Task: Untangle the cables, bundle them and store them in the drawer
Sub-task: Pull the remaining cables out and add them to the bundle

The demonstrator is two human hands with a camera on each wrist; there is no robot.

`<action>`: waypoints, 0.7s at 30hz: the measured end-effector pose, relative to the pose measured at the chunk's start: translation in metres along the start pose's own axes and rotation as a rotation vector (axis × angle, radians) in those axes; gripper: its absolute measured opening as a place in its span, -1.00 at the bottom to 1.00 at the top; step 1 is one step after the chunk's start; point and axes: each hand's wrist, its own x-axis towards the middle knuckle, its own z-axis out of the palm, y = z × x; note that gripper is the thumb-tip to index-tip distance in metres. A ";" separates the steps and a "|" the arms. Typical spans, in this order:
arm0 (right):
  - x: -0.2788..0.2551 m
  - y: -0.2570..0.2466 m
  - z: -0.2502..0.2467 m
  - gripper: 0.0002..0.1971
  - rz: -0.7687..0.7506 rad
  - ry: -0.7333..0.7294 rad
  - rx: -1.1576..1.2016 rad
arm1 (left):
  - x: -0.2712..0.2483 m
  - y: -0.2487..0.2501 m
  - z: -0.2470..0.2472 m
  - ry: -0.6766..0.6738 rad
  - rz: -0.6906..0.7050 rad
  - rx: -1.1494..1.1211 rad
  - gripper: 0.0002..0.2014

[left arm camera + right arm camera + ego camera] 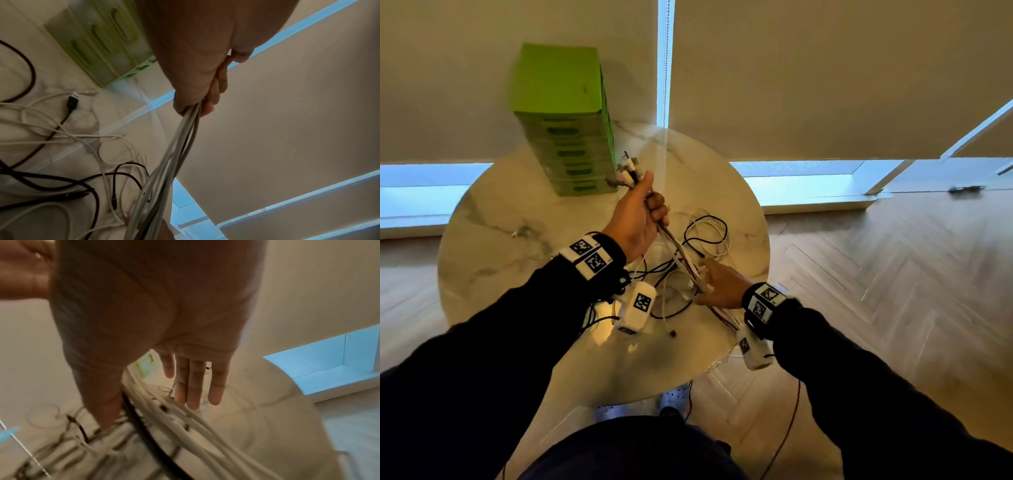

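Pale blinds hang behind the round marble bench (pixel 493 219), and a herringbone wood floor (pixel 876 274) runs off to my right. At the back of the bench stands a green drawer unit (pixel 566 137), all its drawers closed. My left hand (pixel 635 219) is raised over the bench with its fingers wrapped round a bunch of cables (pixel 674 245), the plugs (pixel 627 169) sticking out above my thumb, close to the drawer unit. From my fist the bunch slants down toward my right hand (pixel 722 286). That hand has its fingers (pixel 194 386) straight, the thumb against the bunch; whether it pinches I cannot tell. Loose black and white cables (pixel 61 146) lie tangled on the bench below
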 end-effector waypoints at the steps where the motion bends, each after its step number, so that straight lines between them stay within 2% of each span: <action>1: 0.009 -0.007 -0.003 -0.43 -0.013 -0.031 -0.044 | -0.001 0.000 -0.003 0.008 -0.003 -0.014 -0.65; 3: 0.026 -0.018 -0.011 -0.70 0.007 -0.058 -0.128 | -0.003 0.003 -0.012 0.027 -0.002 -0.049 -0.65; 4: 0.033 -0.021 -0.014 -0.73 0.031 -0.055 -0.141 | -0.004 0.005 -0.017 0.034 0.003 -0.069 -0.63; 6: 0.040 -0.021 -0.018 -0.75 0.061 -0.038 -0.131 | -0.005 0.009 -0.027 0.035 0.010 -0.096 -0.59; 9: 0.043 -0.028 -0.006 -0.75 -0.008 -0.037 -0.207 | -0.006 0.014 -0.044 0.074 0.025 -0.129 -0.56; 13: 0.035 -0.054 0.038 -0.78 -0.151 -0.245 -0.282 | -0.004 0.008 -0.066 0.198 0.013 -0.100 -0.55; 16: 0.037 -0.066 0.055 -0.71 -0.183 -0.402 -0.366 | -0.001 0.001 -0.087 0.288 -0.023 -0.064 -0.56; 19: 0.045 -0.077 0.032 -0.43 -0.227 -0.532 -0.435 | 0.004 0.002 -0.105 0.337 -0.019 -0.076 -0.56; 21: 0.054 -0.085 0.007 -0.30 -0.250 -0.519 -0.404 | 0.007 0.007 -0.111 0.362 -0.008 -0.082 -0.56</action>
